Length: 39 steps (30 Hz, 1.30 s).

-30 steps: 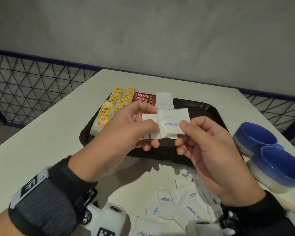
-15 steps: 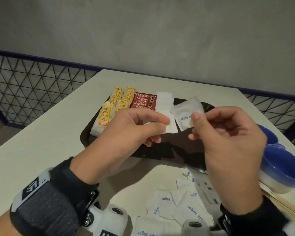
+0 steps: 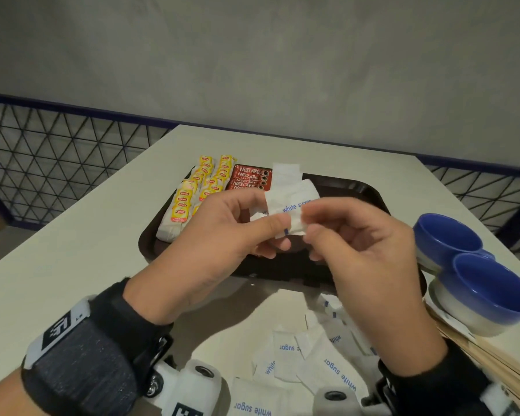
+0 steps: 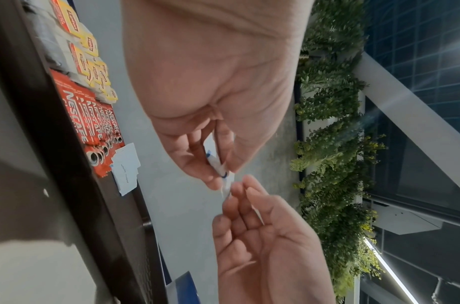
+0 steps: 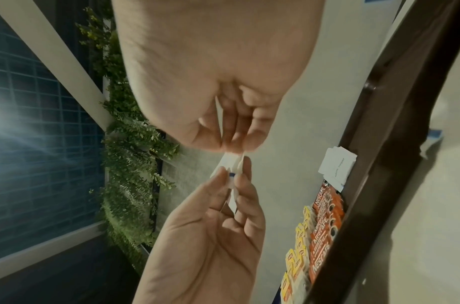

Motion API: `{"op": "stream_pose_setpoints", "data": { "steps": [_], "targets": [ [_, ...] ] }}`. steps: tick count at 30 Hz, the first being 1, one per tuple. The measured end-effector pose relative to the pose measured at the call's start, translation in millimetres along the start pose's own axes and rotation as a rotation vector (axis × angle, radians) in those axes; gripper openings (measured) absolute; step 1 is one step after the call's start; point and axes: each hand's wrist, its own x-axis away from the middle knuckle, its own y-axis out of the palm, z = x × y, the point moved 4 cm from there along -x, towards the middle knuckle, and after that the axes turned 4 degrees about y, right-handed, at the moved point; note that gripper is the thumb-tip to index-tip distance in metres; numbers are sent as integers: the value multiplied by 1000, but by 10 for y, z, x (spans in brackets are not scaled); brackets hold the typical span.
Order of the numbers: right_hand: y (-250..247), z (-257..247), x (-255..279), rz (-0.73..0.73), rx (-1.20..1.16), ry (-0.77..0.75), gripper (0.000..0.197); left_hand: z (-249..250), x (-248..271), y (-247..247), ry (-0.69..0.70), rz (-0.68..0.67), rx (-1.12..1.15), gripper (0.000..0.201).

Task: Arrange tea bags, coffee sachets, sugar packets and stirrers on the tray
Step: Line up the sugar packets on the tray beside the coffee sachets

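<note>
Above the dark brown tray [image 3: 357, 187], both hands hold white sugar packets [image 3: 291, 205] marked "white sugar". My left hand [image 3: 270, 211] pinches a small stack of them between thumb and fingers. From the right, my right hand [image 3: 311, 220] pinches the front packet's edge. The left wrist view shows the packets [image 4: 224, 179] edge-on between the two hands, and so does the right wrist view [image 5: 232, 164]. On the tray lie yellow tea bags [image 3: 192, 193], red coffee sachets [image 3: 249, 177] and a few sugar packets [image 3: 285, 172].
Several loose sugar packets [image 3: 312, 361] lie on the white table near me. Two blue bowls [image 3: 451, 238] [image 3: 493, 289] stand at the right. Wooden stirrers [image 3: 493, 364] lie below the bowls. A wire railing runs behind the table.
My right hand lifted one sugar packet up and to the right, then brought it back against the packets in my left hand. The left hand stayed over the tray.
</note>
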Motion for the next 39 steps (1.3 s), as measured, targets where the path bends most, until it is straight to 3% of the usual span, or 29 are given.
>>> {"op": "stream_pose_setpoints", "data": {
  "steps": [4,6,8,17,24,39],
  "targets": [
    [-88,74,-64,129,-20,175,26,-1,7,-2,-18,-7,34,21],
    [-68,104,-74,68,-9,254,27,2,13,6,-24,-29,58,26],
    [-27,121,-67,-14,-32,295,15,9,20,10,-28,-46,73,31],
    [-39,126,-50,-60,-122,266,13,71,27,15,-69,-60,181,58],
    [-34,139,-52,-30,-134,255,12,54,1,-5,-118,31,162,53],
    [-19,157,-44,-38,-153,299,11,-7,-6,-51,-119,-26,61,28]
  ]
}}
